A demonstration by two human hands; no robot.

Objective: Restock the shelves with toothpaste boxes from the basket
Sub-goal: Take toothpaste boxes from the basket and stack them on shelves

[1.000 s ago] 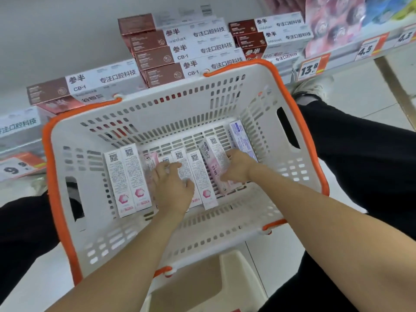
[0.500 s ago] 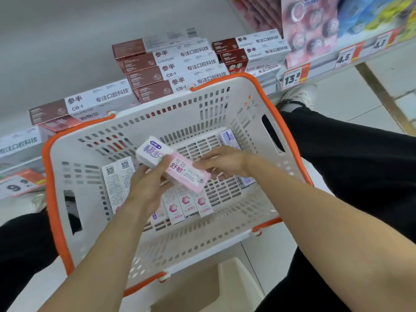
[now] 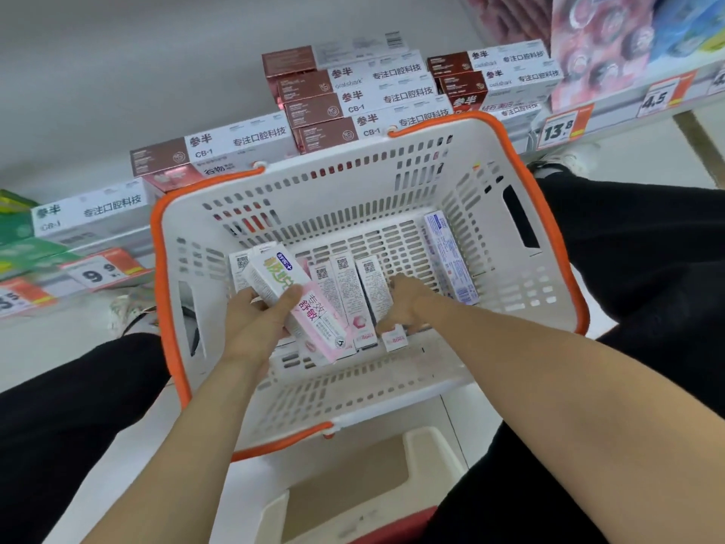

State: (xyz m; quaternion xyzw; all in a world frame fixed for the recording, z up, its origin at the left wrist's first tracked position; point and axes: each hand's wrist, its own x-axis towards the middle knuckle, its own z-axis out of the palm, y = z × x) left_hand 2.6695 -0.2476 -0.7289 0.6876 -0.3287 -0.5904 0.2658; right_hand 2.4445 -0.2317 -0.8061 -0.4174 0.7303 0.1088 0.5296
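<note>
Left hand [image 3: 257, 321] now alone grips the pink toothpaste box [image 3: 298, 304] lifted above the basket [image 3: 549, 214]; right hand [image 3: 406, 304], released, curls onto another box [image 3: 376, 292] below, gathering shelf stock.

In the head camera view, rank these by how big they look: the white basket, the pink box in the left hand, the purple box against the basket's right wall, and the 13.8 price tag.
1. white basket
2. pink box, though it is nearer the camera, so unsure against the next
3. purple box
4. 13.8 price tag
</note>
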